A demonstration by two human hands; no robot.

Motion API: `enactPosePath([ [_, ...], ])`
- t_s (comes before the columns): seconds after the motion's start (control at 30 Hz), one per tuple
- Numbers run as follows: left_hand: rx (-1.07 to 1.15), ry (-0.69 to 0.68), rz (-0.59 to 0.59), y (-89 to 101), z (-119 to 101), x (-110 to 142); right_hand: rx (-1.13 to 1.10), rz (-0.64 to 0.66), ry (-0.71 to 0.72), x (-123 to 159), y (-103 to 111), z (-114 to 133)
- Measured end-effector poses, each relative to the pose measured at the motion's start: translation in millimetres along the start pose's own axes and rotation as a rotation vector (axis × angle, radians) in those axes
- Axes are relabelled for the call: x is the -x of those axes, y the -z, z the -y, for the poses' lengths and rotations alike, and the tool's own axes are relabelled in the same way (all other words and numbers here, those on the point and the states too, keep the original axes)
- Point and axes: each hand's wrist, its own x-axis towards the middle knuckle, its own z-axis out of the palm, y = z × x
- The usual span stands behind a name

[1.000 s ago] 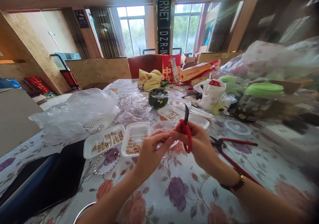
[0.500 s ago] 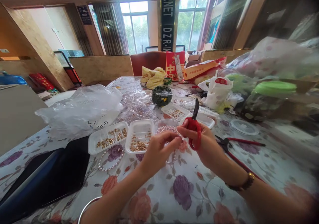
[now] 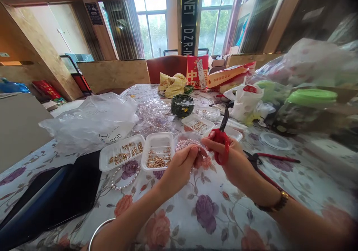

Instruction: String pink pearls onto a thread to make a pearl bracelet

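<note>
My right hand point(image 3: 235, 161) is closed round red-handled scissors point(image 3: 221, 146), their dark blades together and pointing up. Its thumb and forefinger are pinched near my left fingertips. My left hand point(image 3: 180, 165) pinches a string of pearl beads point(image 3: 191, 170), mostly hidden behind the fingers. Just behind the hands stands a round tub of pinkish pearl beads point(image 3: 187, 143). To the left are two white divided trays, one with gold beads point(image 3: 156, 161) and another with gold pieces point(image 3: 124, 155). A loop of pearl beads point(image 3: 124, 187) lies in front of them.
Red-handled cutters point(image 3: 275, 158) lie to the right beside a clear lid point(image 3: 276, 141). A coil of dark green wire point(image 3: 181, 105) sits behind the trays. A plastic bag point(image 3: 92, 120) and a black glossy object point(image 3: 75, 191) are at left, a green-lidded jar point(image 3: 310, 98) at right.
My left hand has turned and its fingers have closed over the bead string, so less of it shows. The scissors have moved slightly right, away from the left hand. The view has shifted a little.
</note>
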Motion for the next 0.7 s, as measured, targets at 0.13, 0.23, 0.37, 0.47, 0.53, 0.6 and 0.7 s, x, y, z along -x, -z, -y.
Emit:
enactPosePath([
  [0.13,0.209,0.064,0.01,0.1,2.3,-0.8,-0.029,-0.026,0.009,0.6,-1.4,2.1],
  [0.23,0.345,0.115,0.05,1.0,2.7,-1.0,-0.03,-0.028,0.02,0.8,-1.2,2.6],
  [0.37,0.437,0.18,0.106,2.1,1.1,-1.0,-0.029,-0.002,0.02,1.6,0.3,2.3],
  [0.47,0.444,0.203,0.112,2.3,0.0,-1.0,-0.019,-0.002,0.012,2.1,0.8,2.2],
  [0.53,0.452,0.205,0.112,2.1,0.2,-1.0,-0.017,-0.008,0.013,1.8,0.8,1.9],
  [0.6,0.467,0.209,0.112,1.9,1.0,-0.9,-0.02,-0.009,0.016,1.0,0.9,1.3],
  [0.7,0.486,0.214,0.113,1.8,2.7,-0.8,-0.03,-0.003,0.017,-0.4,1.3,-0.4],
])
